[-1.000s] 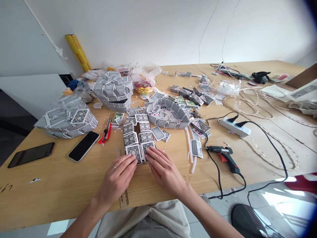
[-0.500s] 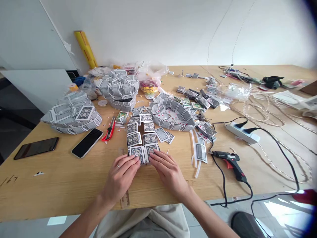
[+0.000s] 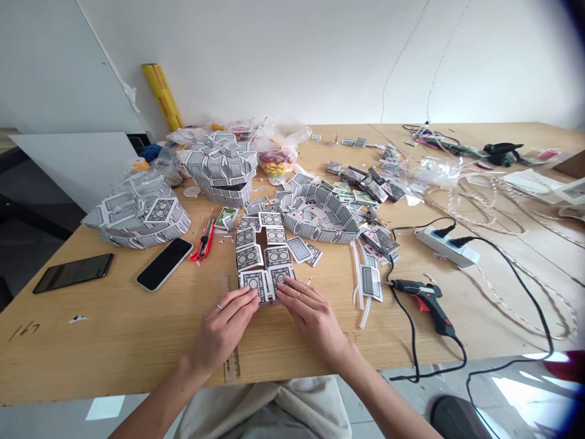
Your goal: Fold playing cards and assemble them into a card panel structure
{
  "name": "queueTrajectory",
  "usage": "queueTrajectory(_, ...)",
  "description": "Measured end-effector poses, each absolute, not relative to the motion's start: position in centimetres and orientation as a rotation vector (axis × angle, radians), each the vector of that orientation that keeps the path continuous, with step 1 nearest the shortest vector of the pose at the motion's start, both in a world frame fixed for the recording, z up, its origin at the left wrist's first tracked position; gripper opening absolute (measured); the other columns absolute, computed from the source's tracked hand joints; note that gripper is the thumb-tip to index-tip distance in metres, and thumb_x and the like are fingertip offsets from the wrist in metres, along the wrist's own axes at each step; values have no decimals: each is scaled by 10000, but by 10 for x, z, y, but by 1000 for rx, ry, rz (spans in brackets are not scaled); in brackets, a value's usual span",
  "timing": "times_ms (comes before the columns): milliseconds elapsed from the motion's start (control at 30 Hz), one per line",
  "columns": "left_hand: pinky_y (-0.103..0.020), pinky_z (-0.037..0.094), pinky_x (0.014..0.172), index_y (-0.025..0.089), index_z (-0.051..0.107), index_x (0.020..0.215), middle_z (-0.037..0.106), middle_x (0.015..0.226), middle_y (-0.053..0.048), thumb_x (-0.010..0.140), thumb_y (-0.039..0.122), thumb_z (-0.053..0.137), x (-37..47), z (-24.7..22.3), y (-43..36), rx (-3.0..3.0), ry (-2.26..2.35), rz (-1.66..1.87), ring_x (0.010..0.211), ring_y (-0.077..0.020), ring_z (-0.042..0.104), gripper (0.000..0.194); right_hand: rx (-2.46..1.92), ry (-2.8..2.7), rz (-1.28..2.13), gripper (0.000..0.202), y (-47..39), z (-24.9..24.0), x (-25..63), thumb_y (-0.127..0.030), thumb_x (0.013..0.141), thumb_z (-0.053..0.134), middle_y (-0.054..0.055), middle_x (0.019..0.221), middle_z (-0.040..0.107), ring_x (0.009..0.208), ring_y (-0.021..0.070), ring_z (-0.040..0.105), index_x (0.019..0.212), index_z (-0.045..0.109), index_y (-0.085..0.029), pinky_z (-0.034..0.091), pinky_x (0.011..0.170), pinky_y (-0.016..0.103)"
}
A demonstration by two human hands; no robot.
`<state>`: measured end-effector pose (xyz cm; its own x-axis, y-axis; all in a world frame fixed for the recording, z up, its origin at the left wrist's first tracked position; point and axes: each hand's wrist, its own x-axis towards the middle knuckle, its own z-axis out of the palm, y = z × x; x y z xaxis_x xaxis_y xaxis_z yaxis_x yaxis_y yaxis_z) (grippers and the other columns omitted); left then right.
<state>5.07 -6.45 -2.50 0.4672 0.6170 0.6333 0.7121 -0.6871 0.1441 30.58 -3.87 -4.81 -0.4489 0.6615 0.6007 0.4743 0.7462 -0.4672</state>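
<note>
A long structure of dark patterned playing cards [image 3: 277,256] lies on the table in front of me, with a gap down its middle. My left hand [image 3: 227,323], a ring on one finger, has its fingertips on the near left card. On the near right card rest the fingertips of my right hand [image 3: 314,314]. Both hands hold this near end, thumbs mostly hidden. Just beyond stands a low card-walled tray [image 3: 320,228] with loose cards inside. A red box cutter [image 3: 203,241] lies to the left of the structure.
Two card-covered boxes, one at the left [image 3: 137,213] and one farther back [image 3: 222,164], stand near two phones [image 3: 164,264]. A glue gun [image 3: 427,299], its black cable and a power strip [image 3: 446,246] lie at the right. Card packs and coiled cords are behind.
The view has shifted slightly, so things at the left appear a little farther right. Both hands stay at the near end of the card structure.
</note>
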Motion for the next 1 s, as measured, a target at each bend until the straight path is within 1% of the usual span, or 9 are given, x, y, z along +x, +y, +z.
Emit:
queueTrajectory(133,-371,626,1073,155,721,1264,799,1243,-78,1042,82,673,50,-23,-63,-2577,-1196,-1012,1202,-222,748,239,-850,-2048,350,388,-40,-48,304,-74,1060,636,90,1408,763,1424,265,655,1391,741,-248,618,1152,457)
queueTrajectory(233,-356,622,1068,170,734,1235,786,1230,-83,1045,103,676,48,-22,-63,-2565,-1234,-1009,1200,-217,745,210,-910,-1983,363,351,-41,-50,304,-89,1045,672,94,1422,752,1438,291,637,1330,776,-266,626,1142,504)
queueTrajectory(300,-351,620,1067,172,737,1225,782,1211,-83,1047,109,672,47,-21,-63,-2568,-1243,-1012,1202,-217,745,199,-913,-1974,374,356,-42,-52,305,-89,1047,668,87,1410,760,1447,301,627,1328,779,-277,626,1140,525)
queueTrajectory(433,-339,625,1053,163,732,1217,786,1180,-77,1052,102,659,46,-20,-62,-2585,-1227,-1018,1190,-211,748,191,-887,-1982,412,374,-41,-53,308,-82,1060,640,77,1394,770,1449,293,629,1344,777,-282,634,1138,504)
queueTrajectory(600,-338,643,1048,173,737,1153,801,1173,-65,1061,89,632,43,-21,-60,-2610,-1173,-1070,1174,-204,757,163,-878,-1957,406,353,-40,-51,309,-84,1061,637,63,1308,809,1380,286,689,1292,807,-291,657,1109,476)
queueTrajectory(867,-345,658,1042,176,729,1201,806,1149,-63,1057,87,639,44,-25,-62,-2605,-1191,-1134,1154,-205,769,191,-888,-1917,410,358,-44,-56,306,-65,1042,661,66,1299,814,1392,290,681,1285,805,-284,646,1124,482)
queueTrajectory(933,-343,656,1040,187,734,1162,795,1118,-62,1062,93,632,48,-24,-65,-2570,-1246,-1172,1129,-201,775,171,-921,-1879,404,333,-46,-57,304,-83,1041,671,79,1351,791,1336,290,722,1254,823,-288,656,1106,457)
queueTrajectory(1000,-324,667,1000,203,743,1101,769,1134,-70,1067,113,630,52,-25,-68,-2504,-1355,-1224,1063,-188,789,149,-986,-1828,406,294,-48,-58,303,-106,1041,679,104,1474,719,1201,274,795,1203,846,-287,693,1030,391)
